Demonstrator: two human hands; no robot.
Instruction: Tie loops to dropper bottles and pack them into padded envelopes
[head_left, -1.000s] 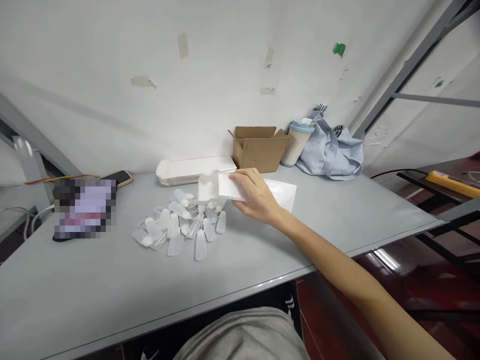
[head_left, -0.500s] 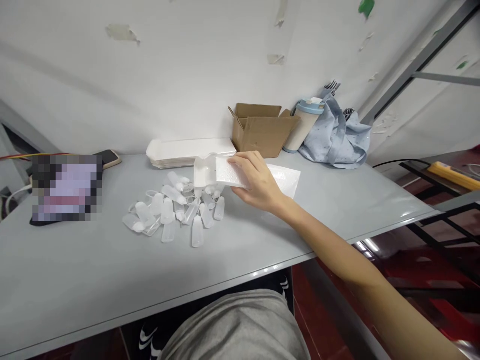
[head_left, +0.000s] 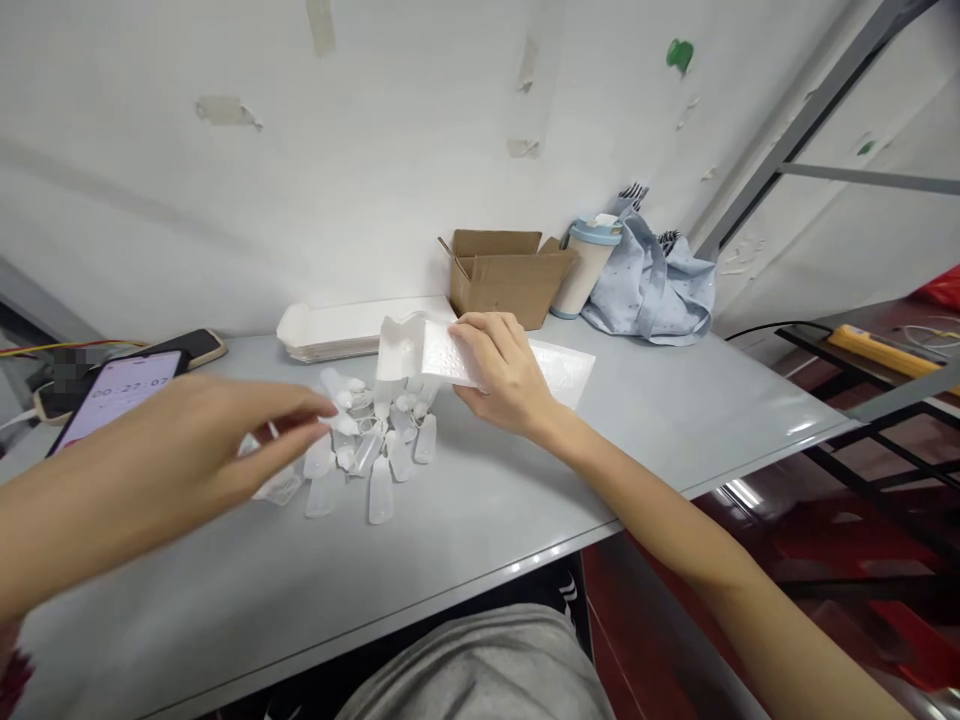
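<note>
My right hand (head_left: 504,375) grips a white bubble mailer (head_left: 561,374) above the table, with its flap end pointing left. Thumb and fingers lie on opposite sides of the mailer. My left hand (head_left: 225,430), slightly blurred, reaches in from the left with thumb and fingers apart. Its fingertips are at the upper left of a pile of small translucent white plastic pieces (head_left: 381,490), some with thin loops. Whether they touch a piece I cannot tell. Part of the pile is hidden behind the left hand.
A stack of white mailers (head_left: 337,325) lies by the wall. Beside it stand an open cardboard box (head_left: 510,285), a tumbler (head_left: 585,270) and a light-blue cloth bag (head_left: 652,290). A phone (head_left: 127,385) showing a timer rests on the grey table (head_left: 465,510) at left.
My left hand has come into view from the left and reached over the pile. My right hand keeps its hold on the mailer. The view has shifted slightly.
</note>
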